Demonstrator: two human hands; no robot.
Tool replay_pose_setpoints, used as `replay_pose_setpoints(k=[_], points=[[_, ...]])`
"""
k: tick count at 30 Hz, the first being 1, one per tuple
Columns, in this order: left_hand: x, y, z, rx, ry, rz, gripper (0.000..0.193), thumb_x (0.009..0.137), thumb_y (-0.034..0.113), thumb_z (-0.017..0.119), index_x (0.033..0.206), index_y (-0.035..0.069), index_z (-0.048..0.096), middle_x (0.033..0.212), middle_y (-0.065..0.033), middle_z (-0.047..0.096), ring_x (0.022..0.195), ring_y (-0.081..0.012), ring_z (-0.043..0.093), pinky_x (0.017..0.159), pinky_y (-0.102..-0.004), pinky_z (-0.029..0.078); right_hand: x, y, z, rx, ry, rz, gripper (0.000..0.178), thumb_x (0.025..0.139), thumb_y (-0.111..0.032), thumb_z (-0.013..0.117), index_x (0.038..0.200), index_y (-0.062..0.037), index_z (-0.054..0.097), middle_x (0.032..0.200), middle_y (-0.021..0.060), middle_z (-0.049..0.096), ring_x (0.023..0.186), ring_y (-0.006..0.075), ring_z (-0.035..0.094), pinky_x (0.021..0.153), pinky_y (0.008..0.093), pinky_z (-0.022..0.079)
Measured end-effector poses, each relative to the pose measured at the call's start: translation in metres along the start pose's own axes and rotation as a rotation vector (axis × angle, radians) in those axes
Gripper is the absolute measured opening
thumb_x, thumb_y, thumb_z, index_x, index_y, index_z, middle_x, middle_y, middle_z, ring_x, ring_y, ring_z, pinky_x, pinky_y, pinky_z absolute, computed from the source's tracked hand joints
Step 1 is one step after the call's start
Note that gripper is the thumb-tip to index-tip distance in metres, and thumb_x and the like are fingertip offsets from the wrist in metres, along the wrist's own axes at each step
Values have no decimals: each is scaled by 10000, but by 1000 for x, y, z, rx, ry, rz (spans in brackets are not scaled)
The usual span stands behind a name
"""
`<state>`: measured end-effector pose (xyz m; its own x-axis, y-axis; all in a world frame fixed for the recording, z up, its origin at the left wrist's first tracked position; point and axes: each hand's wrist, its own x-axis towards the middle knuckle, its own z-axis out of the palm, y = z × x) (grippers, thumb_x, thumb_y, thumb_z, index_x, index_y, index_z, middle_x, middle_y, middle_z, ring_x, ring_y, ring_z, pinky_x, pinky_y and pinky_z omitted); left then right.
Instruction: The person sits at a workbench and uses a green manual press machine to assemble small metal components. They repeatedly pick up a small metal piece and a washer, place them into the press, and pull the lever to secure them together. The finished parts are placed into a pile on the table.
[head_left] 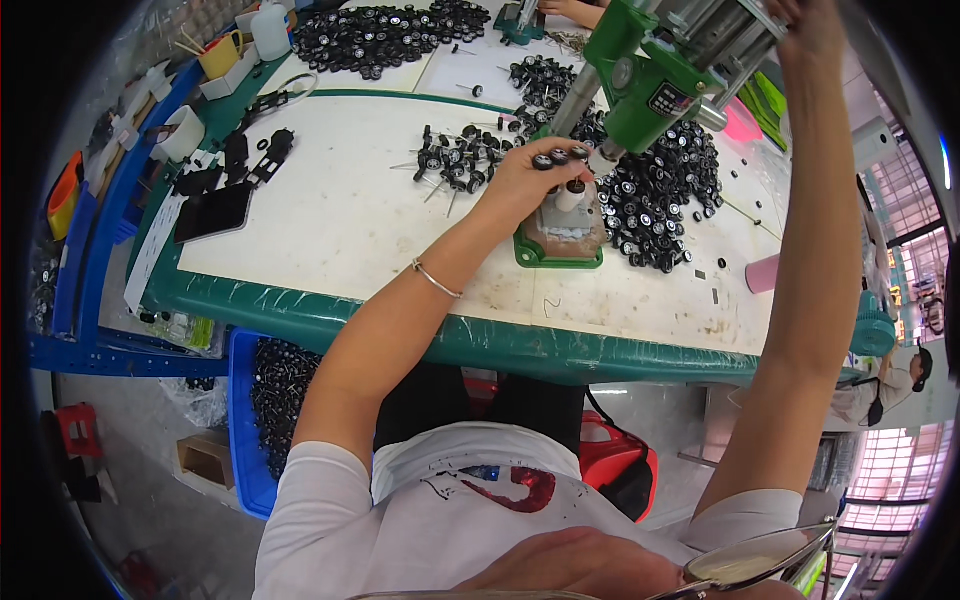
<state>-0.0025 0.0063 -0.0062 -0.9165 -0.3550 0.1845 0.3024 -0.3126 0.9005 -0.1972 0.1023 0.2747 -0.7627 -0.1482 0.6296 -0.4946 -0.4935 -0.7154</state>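
My left hand (525, 180) is closed around several small black wheels (559, 158), whose pale centres show along its fingers. It rests at the base of a green hand press (650, 100). Under the fingertips, one dark wheel (576, 186) sits on a white cylindrical holder (570, 201) on the press base (560, 252). My right arm reaches up to the top right, where my right hand (803, 18) curls at the upper part of the press. The picture's edge cuts it off, and what it grips is hidden.
Loose black wheels (655, 190) lie heaped right of the press. Left of it are wheels with thin metal pins (455, 160); another big heap (385, 35) is at the back. A phone-like black slab (213, 213) lies at left. Below stands a blue bin (243, 430) of small dark parts.
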Motion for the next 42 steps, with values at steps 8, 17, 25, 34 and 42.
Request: replay_pose_setpoints(k=[8, 17, 25, 34, 42], points=[[9, 34, -61, 543, 280, -112, 252, 771, 180, 737, 957, 25, 666, 754, -74, 647, 796, -192, 667, 705, -296, 513, 10, 49, 9, 64, -177, 170, 298, 938, -368, 526, 963, -79, 597, 688, -14, 470, 554, 103, 424, 513, 248, 366], [-3, 10, -62, 1579, 169, 37, 259, 758, 54, 589, 974, 128, 713, 963, -128, 678, 900, -313, 662, 792, -415, 517, -68, 68, -105, -131, -41, 261, 339, 896, -324, 612, 1118, -68, 597, 961, 24, 613, 848, 135, 550, 702, 281, 440], [-4, 17, -42, 1662, 87, 157, 214, 725, 191, 741, 905, 107, 663, 926, -68, 619, 859, -280, 634, 712, -400, 506, -228, 76, -186, -835, -551, 310, 215, 873, -235, 652, 999, -63, 678, 784, -8, 637, 667, 83, 550, 605, 240, 460], [-4, 27, -45, 597, 203, -94, 293, 762, 223, 766, 943, 7, 683, 836, -104, 706, 710, -84, 631, 556, -207, 423, -289, 89, -171, -1407, -757, -283, 91, 809, -192, 650, 849, -110, 642, 799, 20, 603, 831, 219, 561, 765, 358, 426], [-4, 24, -25, 53, 11, -179, 219, 816, 68, 700, 1000, -42, 650, 959, -114, 682, 778, -80, 592, 521, -173, 363, -266, 81, -142, -1058, -551, 60, 127, 862, -147, 603, 916, -48, 661, 808, 49, 657, 761, 185, 569, 728, 335, 436]])
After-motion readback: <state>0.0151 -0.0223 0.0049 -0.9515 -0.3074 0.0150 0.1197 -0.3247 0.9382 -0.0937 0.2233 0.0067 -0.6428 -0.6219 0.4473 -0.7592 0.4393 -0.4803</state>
